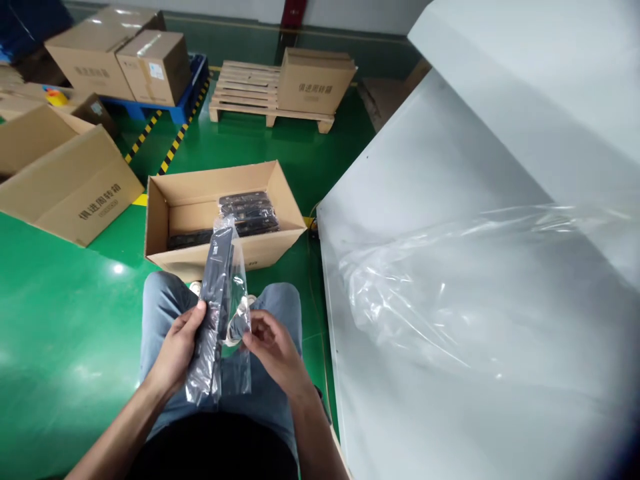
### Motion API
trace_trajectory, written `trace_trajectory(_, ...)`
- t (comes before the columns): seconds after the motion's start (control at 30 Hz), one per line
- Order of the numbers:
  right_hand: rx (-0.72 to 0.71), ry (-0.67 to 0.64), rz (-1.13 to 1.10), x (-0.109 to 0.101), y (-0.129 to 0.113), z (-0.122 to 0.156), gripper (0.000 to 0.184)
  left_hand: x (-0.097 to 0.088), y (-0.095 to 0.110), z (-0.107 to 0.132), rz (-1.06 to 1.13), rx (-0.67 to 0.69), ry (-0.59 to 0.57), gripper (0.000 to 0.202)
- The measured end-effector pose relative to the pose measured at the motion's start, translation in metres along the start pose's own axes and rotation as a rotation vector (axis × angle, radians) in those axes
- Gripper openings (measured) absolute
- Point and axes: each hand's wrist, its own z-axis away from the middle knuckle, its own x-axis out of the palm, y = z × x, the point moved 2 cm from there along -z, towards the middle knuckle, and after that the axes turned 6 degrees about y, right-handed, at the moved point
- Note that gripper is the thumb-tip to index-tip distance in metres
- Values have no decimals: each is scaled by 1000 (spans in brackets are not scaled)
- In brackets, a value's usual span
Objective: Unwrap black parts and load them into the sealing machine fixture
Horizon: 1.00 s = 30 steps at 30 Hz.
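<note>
A long dark part (216,287) lies inside a clear plastic bag (239,280), held upright and slightly tilted above my lap. My left hand (181,343) grips the bagged part along its left side, thumb on top. On the other side, my right hand (273,343) pinches the loose right edge of the bag between thumb and fingers. Just beyond stands an open cardboard box (195,193), and in it lie several dark parts (250,212) in clear wrapping. What kind of part this is cannot be made out.
To my right is a large pale grey surface (360,400) with clear plastic sheeting (425,300) on it. Another open carton (70,180) stands at left. Farther back are a wooden pallet (245,90) with a closed box (315,83) and a blue pallet (193,93) carrying cartons (155,67).
</note>
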Motion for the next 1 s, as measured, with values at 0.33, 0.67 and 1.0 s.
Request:
trace_trajectory(0.33, -297, 588, 502, 15, -35, -21, 41, 5, -24, 12, -340, 260, -43, 62)
trace_trajectory(0.67, -520, 452, 621, 27, -45, 7, 35, 0, -42, 2, -240, 207, -67, 66)
trace_trajectory(1.0, -348, 661, 575, 6, -38, 16, 46, 11, -27, 13, -269, 289, -121, 55)
